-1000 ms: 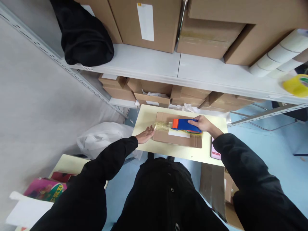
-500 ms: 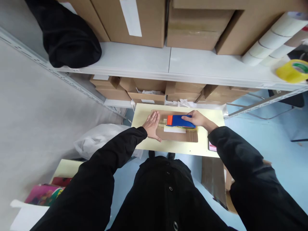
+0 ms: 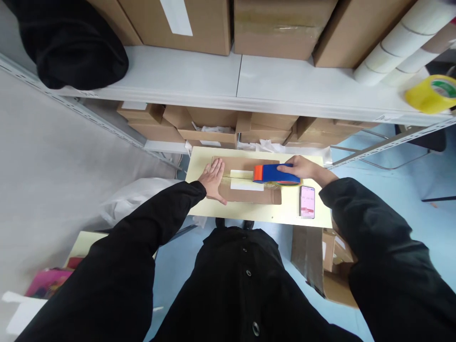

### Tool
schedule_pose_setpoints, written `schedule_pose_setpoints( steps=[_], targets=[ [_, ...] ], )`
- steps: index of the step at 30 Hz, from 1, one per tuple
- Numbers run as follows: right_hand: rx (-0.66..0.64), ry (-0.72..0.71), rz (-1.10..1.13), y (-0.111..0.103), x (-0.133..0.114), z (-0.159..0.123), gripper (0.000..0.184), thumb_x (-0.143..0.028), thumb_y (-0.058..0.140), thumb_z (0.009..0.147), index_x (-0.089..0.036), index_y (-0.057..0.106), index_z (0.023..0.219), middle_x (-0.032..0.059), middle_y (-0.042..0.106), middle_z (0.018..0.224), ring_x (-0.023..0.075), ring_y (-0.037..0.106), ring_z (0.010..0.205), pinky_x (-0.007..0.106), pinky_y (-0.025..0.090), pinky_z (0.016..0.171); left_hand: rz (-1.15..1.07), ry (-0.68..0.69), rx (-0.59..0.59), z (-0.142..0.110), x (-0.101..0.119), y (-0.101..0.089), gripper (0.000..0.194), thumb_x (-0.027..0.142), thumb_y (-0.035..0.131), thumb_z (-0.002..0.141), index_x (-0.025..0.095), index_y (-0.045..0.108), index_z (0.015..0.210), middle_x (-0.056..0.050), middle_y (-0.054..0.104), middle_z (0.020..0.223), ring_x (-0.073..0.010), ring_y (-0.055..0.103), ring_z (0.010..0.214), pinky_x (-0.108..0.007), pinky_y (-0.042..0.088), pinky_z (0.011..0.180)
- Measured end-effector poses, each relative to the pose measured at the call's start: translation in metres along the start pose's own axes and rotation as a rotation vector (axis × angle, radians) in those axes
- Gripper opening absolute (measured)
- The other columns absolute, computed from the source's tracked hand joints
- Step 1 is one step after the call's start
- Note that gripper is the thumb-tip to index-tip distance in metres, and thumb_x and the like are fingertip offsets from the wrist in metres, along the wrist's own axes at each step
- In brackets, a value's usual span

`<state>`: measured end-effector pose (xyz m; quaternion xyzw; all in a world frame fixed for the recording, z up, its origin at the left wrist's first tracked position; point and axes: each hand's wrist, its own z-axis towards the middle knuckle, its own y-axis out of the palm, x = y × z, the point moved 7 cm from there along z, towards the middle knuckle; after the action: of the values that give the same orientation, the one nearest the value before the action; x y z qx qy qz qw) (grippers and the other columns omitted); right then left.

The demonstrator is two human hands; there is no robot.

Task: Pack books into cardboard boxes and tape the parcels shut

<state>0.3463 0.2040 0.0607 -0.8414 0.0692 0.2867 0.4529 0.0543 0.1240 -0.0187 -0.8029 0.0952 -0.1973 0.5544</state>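
A flat brown cardboard box [image 3: 245,195] lies on a pale yellow table [image 3: 199,164], with a white label [image 3: 247,184] and a strip of clear tape along its middle. My left hand [image 3: 213,180] presses flat on the box's left end, fingers spread. In my right hand [image 3: 296,167] is a blue tape dispenser [image 3: 275,174] with an orange front end. It is over the right part of the box, and its rear reaches past the box's right edge. The tape roll shows only partly beneath it.
A phone [image 3: 307,202] with a lit screen lies at the table's right end. Behind the table is a shelf [image 3: 185,71] with cardboard boxes [image 3: 199,28], label rolls [image 3: 395,42] and yellow tape [image 3: 432,93]. An open carton [image 3: 309,259] stands on the floor below right.
The tape dispenser in my right hand has moved right along the box, uncovering more of the label. My left hand stays on the box's left end. The phone is now fully in sight.
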Motion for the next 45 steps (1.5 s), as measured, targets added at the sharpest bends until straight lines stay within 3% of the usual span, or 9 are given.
schedule_pose_setpoints(
  steps=[13, 18, 21, 24, 26, 30, 32, 41, 45],
  targets=[
    [0.044, 0.148, -0.089, -0.054, 0.127, -0.053, 0.053, -0.071, 0.061, 0.062, -0.019, 0.063, 0.053, 0.0034, 0.061, 0.051, 0.0163, 0.054, 0.05, 0.029, 0.042, 0.052, 0.078, -0.09, -0.026, -0.003, 0.005, -0.004, 0.159, 0.078, 0.069, 0.033, -0.002, -0.005, 0.148, -0.026, -0.006, 0.155, -0.0428, -0.009, 0.143, -0.055, -0.008, 0.112],
    [0.072, 0.135, -0.127, -0.046, 0.139, -0.055, 0.052, -0.07, 0.059, 0.065, -0.021, 0.06, 0.049, 0.0028, 0.06, 0.049, 0.016, 0.054, 0.05, 0.029, 0.041, 0.054, 0.096, -0.133, -0.107, 0.003, 0.0, -0.004, 0.154, 0.081, 0.065, 0.039, 0.0, -0.007, 0.148, -0.026, -0.009, 0.155, -0.0433, -0.01, 0.142, -0.058, -0.007, 0.111],
    [0.094, 0.118, -0.176, -0.042, 0.133, -0.051, 0.052, -0.068, 0.059, 0.066, -0.021, 0.056, 0.045, 0.002, 0.056, 0.045, 0.0147, 0.051, 0.048, 0.028, 0.039, 0.052, 0.089, -0.259, -0.177, 0.007, -0.002, -0.007, 0.138, 0.084, 0.051, 0.056, -0.003, -0.004, 0.148, -0.027, -0.008, 0.154, -0.0431, -0.009, 0.142, -0.062, -0.003, 0.11],
    [0.095, 0.1, -0.263, -0.042, 0.125, -0.049, 0.052, -0.067, 0.056, 0.069, -0.021, 0.057, 0.048, 0.0022, 0.057, 0.048, 0.0148, 0.052, 0.05, 0.027, 0.039, 0.053, 0.122, -0.351, -0.125, 0.016, 0.016, -0.021, 0.124, 0.082, 0.039, 0.069, -0.006, -0.002, 0.147, -0.029, -0.007, 0.154, -0.0431, -0.009, 0.142, -0.063, -0.002, 0.109],
    [0.057, 0.102, -0.32, -0.041, 0.121, -0.05, 0.052, -0.067, 0.052, 0.072, -0.02, 0.059, 0.052, 0.0024, 0.059, 0.051, 0.0156, 0.053, 0.053, 0.027, 0.04, 0.054, 0.15, -0.186, -0.061, 0.028, 0.053, -0.03, 0.122, 0.081, 0.041, 0.07, -0.003, -0.001, 0.148, -0.028, -0.007, 0.154, -0.0424, -0.01, 0.142, -0.061, -0.003, 0.109],
    [0.002, 0.122, -0.395, -0.039, 0.113, -0.051, 0.053, -0.067, 0.046, 0.077, -0.019, 0.063, 0.06, 0.0043, 0.063, 0.058, 0.0174, 0.057, 0.059, 0.027, 0.041, 0.058, 0.144, 0.462, -0.048, 0.047, 0.151, -0.03, 0.115, 0.079, 0.046, 0.069, 0.009, 0.007, 0.151, -0.018, -0.001, 0.158, -0.0371, -0.004, 0.145, -0.052, -0.003, 0.113],
    [-0.009, 0.13, -0.41, -0.038, 0.112, -0.052, 0.054, -0.066, 0.045, 0.078, -0.019, 0.064, 0.061, 0.0051, 0.064, 0.06, 0.0178, 0.058, 0.061, 0.027, 0.042, 0.059, 0.152, 0.616, -0.057, 0.056, 0.176, -0.023, 0.116, 0.079, 0.05, 0.066, 0.011, 0.011, 0.151, -0.016, 0.003, 0.158, -0.035, -0.001, 0.145, -0.049, -0.004, 0.114],
    [-0.026, 0.243, -0.388, -0.045, 0.143, -0.069, 0.053, -0.065, 0.046, 0.078, -0.018, 0.071, 0.075, 0.0052, 0.068, 0.071, 0.0187, 0.063, 0.069, 0.027, 0.044, 0.064, 0.173, 0.666, -0.083, 0.081, 0.174, -0.003, 0.115, 0.071, 0.059, 0.063, 0.012, 0.016, 0.151, -0.018, 0.011, 0.157, -0.0367, 0.007, 0.144, -0.052, 0.003, 0.112],
    [-0.034, 0.3, -0.529, -0.045, 0.127, -0.07, 0.057, -0.068, 0.047, 0.077, -0.017, 0.072, 0.085, 0.0099, 0.071, 0.083, 0.0242, 0.065, 0.08, 0.032, 0.046, 0.071, 0.179, 0.669, -0.061, 0.08, 0.178, -0.004, 0.117, 0.072, 0.06, 0.061, 0.011, 0.015, 0.151, -0.018, 0.011, 0.157, -0.0376, 0.008, 0.144, -0.054, 0.002, 0.111]
  ],
)
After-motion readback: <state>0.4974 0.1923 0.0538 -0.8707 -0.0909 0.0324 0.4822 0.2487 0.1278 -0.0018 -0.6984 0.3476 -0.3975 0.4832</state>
